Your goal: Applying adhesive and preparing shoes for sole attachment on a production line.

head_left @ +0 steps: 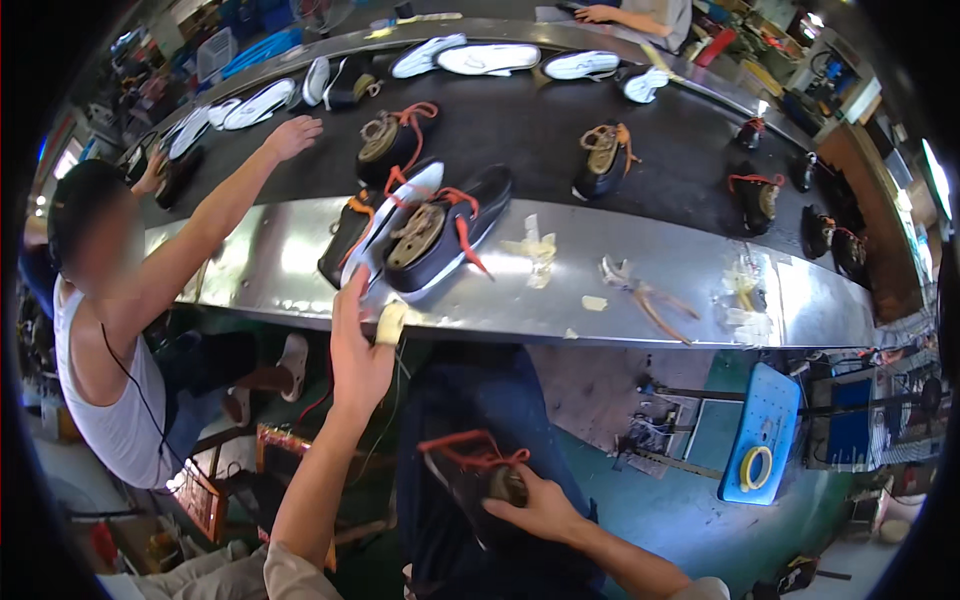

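A low dark shoe [462,487] with a smooth upper and loosely looped red laces [470,447] lies over the person's lap, against dark blue fabric trousers [470,400]. Above the knees runs a shiny sheet-metal ledge [690,260], its surface streaked with reflections and patched with crinkled cream tape scraps [538,250]; behind it stretches a matte black belt [510,120]. On the ledge, near its left part, a rounded black shoe with red laces and a tan lining [420,245] sits next to a tipped shoe showing a flat white sole [385,230]; a dark shoe with an orange lace [347,238] is just beside them. Farther right lie metal pincers with slim reddish handles [650,300]. The right hand [540,510] is bent in from the lower right, thumb and fingers pinching the lap shoe by its collar. The left hand [362,365] reaches upward from a raised forearm, fingers extended and thumb held apart, the fingertips at the lower end of the white sole; whether they touch it I cannot tell. A short pale yellow tape strip [391,323] shows by that thumb. At left, a co-worker in a white sleeveless top [115,400] stretches a bare arm over the belt.
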The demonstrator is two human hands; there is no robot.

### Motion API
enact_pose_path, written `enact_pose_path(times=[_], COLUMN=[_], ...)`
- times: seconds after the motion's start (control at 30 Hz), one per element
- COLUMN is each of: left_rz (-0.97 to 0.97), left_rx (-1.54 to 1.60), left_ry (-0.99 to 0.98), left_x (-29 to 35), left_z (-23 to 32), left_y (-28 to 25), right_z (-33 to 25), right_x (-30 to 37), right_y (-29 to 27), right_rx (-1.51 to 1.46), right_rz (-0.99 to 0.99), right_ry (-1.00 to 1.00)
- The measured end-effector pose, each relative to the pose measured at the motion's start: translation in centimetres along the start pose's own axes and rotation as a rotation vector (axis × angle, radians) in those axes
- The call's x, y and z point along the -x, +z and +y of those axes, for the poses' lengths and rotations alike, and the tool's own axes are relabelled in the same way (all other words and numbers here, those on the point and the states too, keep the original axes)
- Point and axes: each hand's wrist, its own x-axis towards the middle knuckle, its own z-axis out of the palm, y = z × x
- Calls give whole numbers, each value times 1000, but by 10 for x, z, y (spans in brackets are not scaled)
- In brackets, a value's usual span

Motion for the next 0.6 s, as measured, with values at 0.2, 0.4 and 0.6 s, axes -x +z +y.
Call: enact_pose_path(times=[0.2,0.4,0.6], left_rz=[101,130,141], left_rx=[-92,349,508], left_ry=[-30,-195,-441], left_x=[-34,-13,67], left_z=[-7,5,40], left_y=[42,32,-95], right_z=[3,-72,-56], right_x=[73,-62,-144], right_y=[-119,-316,-404], right_rx=[-577,-242,211], right_rz=[133,918,1010], right_ry=[-148,-302,-256])
